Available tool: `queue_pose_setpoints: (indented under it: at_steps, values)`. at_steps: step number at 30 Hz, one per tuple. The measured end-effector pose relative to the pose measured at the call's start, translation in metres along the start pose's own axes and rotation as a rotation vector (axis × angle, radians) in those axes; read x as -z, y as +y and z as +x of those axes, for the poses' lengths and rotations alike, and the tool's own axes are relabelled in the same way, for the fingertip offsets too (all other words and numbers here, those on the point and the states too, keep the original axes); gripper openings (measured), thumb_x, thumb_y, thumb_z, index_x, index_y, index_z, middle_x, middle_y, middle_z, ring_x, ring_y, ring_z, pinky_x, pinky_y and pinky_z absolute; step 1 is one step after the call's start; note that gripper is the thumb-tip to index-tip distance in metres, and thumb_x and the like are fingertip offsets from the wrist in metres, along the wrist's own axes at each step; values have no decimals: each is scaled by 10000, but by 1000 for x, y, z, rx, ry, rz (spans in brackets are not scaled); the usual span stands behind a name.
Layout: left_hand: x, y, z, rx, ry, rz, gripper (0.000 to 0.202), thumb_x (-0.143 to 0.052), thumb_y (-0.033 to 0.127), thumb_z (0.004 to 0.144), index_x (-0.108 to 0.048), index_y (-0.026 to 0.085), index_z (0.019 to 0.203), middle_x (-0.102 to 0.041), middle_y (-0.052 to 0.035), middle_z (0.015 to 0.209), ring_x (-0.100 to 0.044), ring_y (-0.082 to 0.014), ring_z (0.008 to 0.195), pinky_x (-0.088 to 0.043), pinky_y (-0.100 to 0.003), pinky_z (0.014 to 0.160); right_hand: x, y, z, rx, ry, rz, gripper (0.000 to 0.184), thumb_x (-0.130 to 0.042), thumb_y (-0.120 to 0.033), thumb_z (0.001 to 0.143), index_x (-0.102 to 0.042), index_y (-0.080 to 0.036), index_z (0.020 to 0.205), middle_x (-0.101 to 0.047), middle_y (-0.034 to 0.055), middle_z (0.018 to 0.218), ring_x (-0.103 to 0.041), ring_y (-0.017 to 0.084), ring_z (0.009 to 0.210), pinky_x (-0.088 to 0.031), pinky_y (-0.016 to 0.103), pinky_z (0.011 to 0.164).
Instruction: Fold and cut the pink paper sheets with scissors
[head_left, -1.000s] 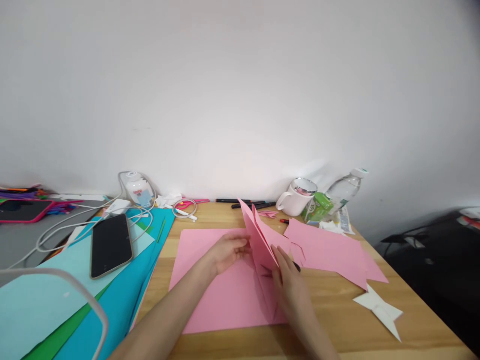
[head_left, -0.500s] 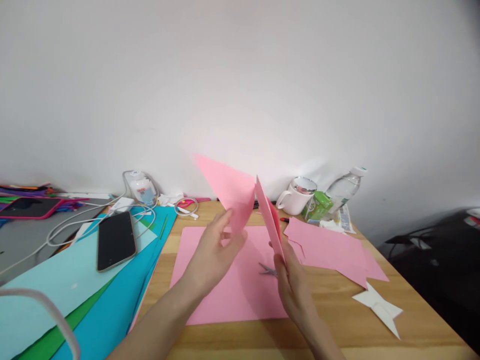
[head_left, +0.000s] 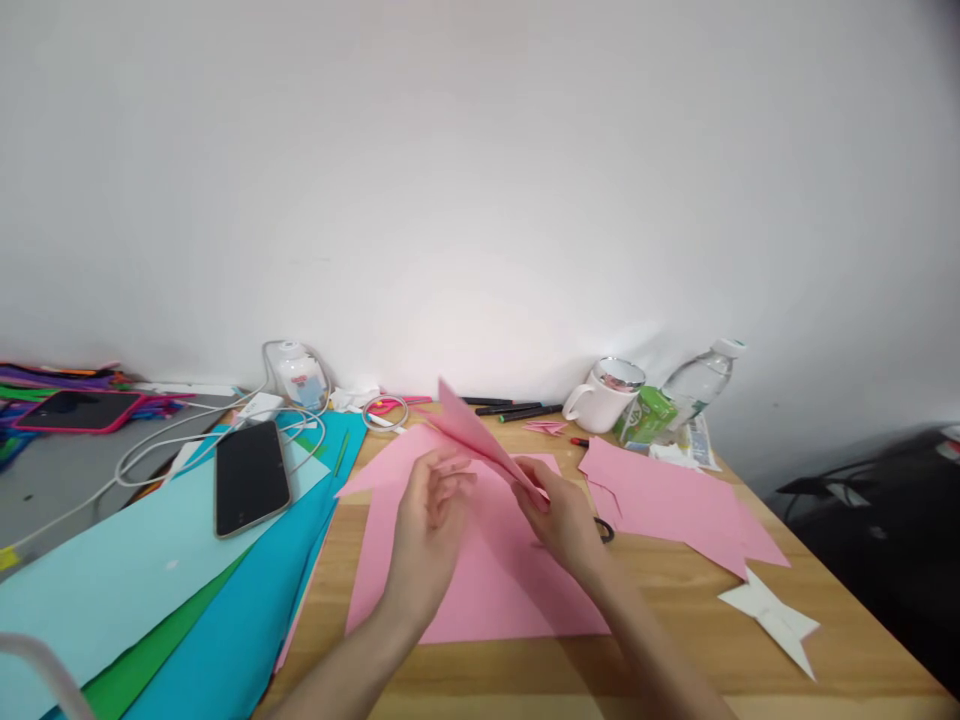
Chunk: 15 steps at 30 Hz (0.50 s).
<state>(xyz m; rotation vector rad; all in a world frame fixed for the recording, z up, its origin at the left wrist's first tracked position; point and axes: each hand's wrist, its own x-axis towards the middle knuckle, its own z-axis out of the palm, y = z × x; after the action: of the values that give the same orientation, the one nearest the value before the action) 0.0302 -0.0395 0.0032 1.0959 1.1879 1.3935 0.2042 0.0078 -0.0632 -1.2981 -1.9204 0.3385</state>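
A cut piece of pink paper (head_left: pixel 457 432) is held low over a large pink sheet (head_left: pixel 480 580) that lies on the wooden desk (head_left: pixel 675 610). My right hand (head_left: pixel 559 520) pinches the right end of the cut piece. My left hand (head_left: pixel 429 530) is under its left part, fingers loosely curled and touching it. A pair of scissors (head_left: pixel 602 528) lies on the large sheet, mostly hidden behind my right hand.
Pink offcuts (head_left: pixel 667 495) and a white paper shape (head_left: pixel 772 615) lie to the right. A mug (head_left: pixel 604 396), a green carton (head_left: pixel 643 417), a water bottle (head_left: pixel 697 380) and pens (head_left: pixel 517 408) stand at the back. Blue and green sheets (head_left: pixel 150 590), a phone (head_left: pixel 250 477) and cables (head_left: pixel 165 445) lie left.
The pink piece has come down from an upright, raised position to lie nearly flat just above the large sheet. Both hands moved down and closer together with it.
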Motion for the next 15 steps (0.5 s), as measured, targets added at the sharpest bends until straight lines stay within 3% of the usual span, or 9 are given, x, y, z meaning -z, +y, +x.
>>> queue_pose_setpoints:
  at_steps: [3, 8, 11, 15]
  values:
    - [6, -8, 7, -57, 19, 101, 168, -559, 322, 805, -555, 201, 922, -602, -70, 1046, -572, -196, 1026, -449, -357, 889, 0, 8, 11, -35, -9, -36, 194, -502, -197, 825, -602, -206, 991, -728, 50, 869, -683, 216, 735, -508, 294, 615]
    - [17, -13, 21, -219, -90, 323, 134, -558, 291, 791, -621, 218, 883, -502, -85, 1300, -406, -235, 1276, -358, -408, 1020, -5, 27, 41, -63, 50, -53, 201, -467, -253, 900, -602, -156, 1014, -687, 79, 853, -652, 226, 778, -513, 355, 685]
    - [21, -16, 28, -217, -137, 411, 195, -519, 263, 803, -598, 221, 976, -556, -81, 1240, -473, -208, 1217, -368, -427, 1022, -9, 43, 73, -51, 77, -12, 250, -515, -299, 919, -566, -145, 1109, -638, 64, 1012, -630, 182, 858, -523, 375, 758]
    - [23, -23, 27, -177, -181, 449, 220, -479, 218, 804, -587, 209, 996, -616, -78, 1132, -556, -192, 1113, -448, -419, 954, -23, 65, 109, -16, 57, 41, 300, -549, -308, 905, -548, -160, 1166, -590, 78, 1149, -611, 199, 950, -525, 400, 797]
